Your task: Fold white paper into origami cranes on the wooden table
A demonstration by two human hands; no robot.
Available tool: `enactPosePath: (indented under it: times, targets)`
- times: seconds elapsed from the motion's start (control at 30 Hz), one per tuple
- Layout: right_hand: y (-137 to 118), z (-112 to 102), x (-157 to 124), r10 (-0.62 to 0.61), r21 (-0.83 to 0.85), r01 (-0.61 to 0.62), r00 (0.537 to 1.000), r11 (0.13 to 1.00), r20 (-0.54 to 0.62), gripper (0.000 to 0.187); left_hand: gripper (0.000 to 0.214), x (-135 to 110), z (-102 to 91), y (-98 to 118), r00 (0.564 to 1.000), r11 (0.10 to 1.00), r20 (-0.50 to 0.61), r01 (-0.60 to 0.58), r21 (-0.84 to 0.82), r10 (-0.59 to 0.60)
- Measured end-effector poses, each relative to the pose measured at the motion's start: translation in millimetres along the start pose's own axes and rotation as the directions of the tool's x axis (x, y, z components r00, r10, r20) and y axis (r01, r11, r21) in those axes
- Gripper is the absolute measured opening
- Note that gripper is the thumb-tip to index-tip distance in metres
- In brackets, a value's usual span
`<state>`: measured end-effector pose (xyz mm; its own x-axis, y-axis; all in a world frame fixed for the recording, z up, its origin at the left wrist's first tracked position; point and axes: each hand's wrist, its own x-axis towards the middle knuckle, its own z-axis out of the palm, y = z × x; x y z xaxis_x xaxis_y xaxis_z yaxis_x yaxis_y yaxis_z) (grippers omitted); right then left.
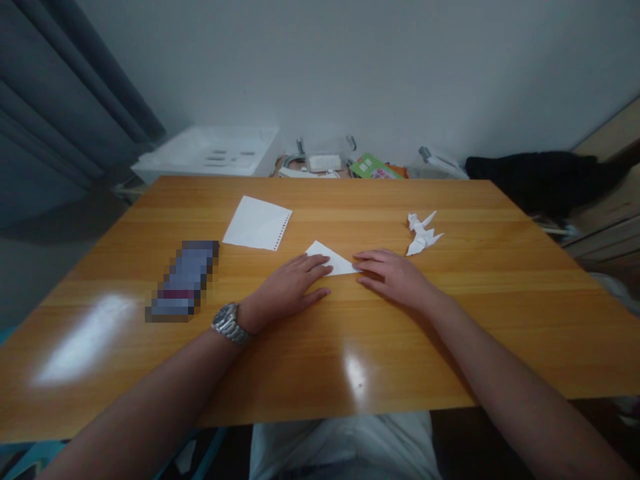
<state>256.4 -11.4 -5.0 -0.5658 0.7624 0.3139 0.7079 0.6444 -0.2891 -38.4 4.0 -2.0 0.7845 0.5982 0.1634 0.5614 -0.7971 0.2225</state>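
A small white sheet of paper [340,264], folded into a triangle, lies flat in the middle of the wooden table [310,360]. My left hand [295,283] rests over its left part with fingers stretched out, covering that side. At the triangle's right corner, the fingertips of my right hand [393,277] touch the paper, the fingers extended and slightly apart. Behind my right hand lies a folded white paper figure [423,235] with pointed ends. A flat, unfolded white sheet [257,223] with a row of holes along one edge sits farther back on the left.
A blurred-out phone-like object [183,280] lies left of my left hand. Beyond the far edge stand a white plastic container [215,150] and a green booklet [375,167] among clutter. Dark cloth [545,173] lies at the back right, and a grey curtain [65,107] hangs left.
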Motion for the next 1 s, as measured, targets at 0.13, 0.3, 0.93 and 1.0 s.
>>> enactPosePath:
  times: [0.13,0.3,0.93,1.0]
  targets:
    - [4.3,4.1,2.1,-0.04,0.016,0.04,0.999,0.999,-0.019,0.021,0.046,1.4,-0.8,1.1,1.0,1.0,-0.015,0.004,-0.016,-0.004]
    - [7.1,6.4,3.7,-0.08,0.026,0.08,0.996,0.996,-0.03,0.019,0.044,2.7,-1.8,2.6,1.0,1.0,-0.022,0.004,-0.031,-0.005]
    - [-6.1,3.8,4.4,-0.069,-0.129,0.058,0.994,0.99,-0.086,0.02,0.031,7.2,-5.1,7.7,0.996,1.0,-0.083,0.021,0.016,-0.019]
    - [-10.1,1.8,4.2,-0.073,-0.116,0.06,0.991,0.991,-0.115,0.02,0.03,7.2,-4.5,7.7,0.995,0.999,-0.097,0.028,0.018,-0.026]
